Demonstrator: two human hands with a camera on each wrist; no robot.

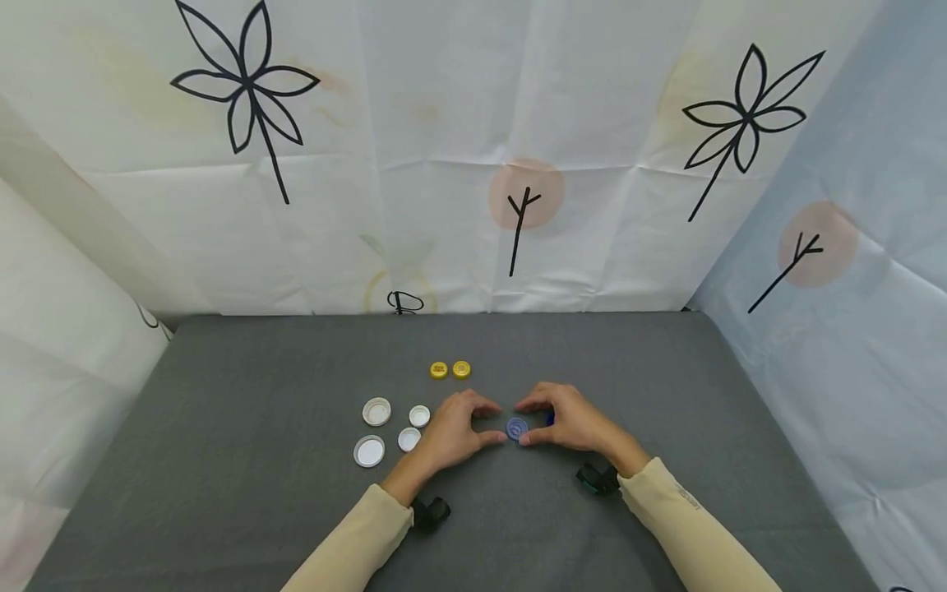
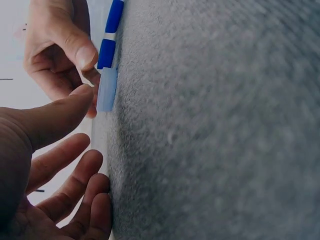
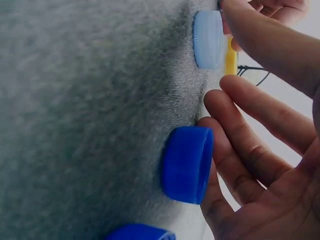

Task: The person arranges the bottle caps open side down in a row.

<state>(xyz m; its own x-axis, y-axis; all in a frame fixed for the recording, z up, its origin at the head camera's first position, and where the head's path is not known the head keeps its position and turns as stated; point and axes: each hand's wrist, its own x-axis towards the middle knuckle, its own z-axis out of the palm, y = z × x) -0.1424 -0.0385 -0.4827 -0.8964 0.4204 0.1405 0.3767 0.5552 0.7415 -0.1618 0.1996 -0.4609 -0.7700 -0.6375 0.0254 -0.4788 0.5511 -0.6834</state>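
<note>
Light blue cap (image 1: pixel 516 428) lies between two facing hands, closer to the right

The grey table (image 1: pixel 244 510) carries everything, with the light blue cap resting flat on it. Two hands come in from the near edge and face one another across that cap. The left hand (image 1: pixel 455 427) makes a wide C, thumb and fingers well parted, holding nothing. The right hand (image 1: pixel 573 419) mirrors it, thumb and forefinger also apart; I see no grip on anything, though whether its thumb touches the light blue cap I cannot tell.

Beyond the left hand's outer side sit two larger white caps (image 1: pixel 376 412) and two smaller white caps (image 1: pixel 419 416), one of these right beside the wrist. Two dark blue caps (image 3: pixel 182 165) lie by the right hand's lower fingers, the nearer one with its open side up. On the far side of the table, two yellow caps (image 1: pixel 462 369) sit side by side.

The finest relation matters most: being round, the light blue cap has no long axis to line up with. It lies just right of the left thumb tip and at the mouth of the right hand's opening, where the right thumb overlaps its near edge in the head view. The right hand therefore seems better placed to close on it.
</note>
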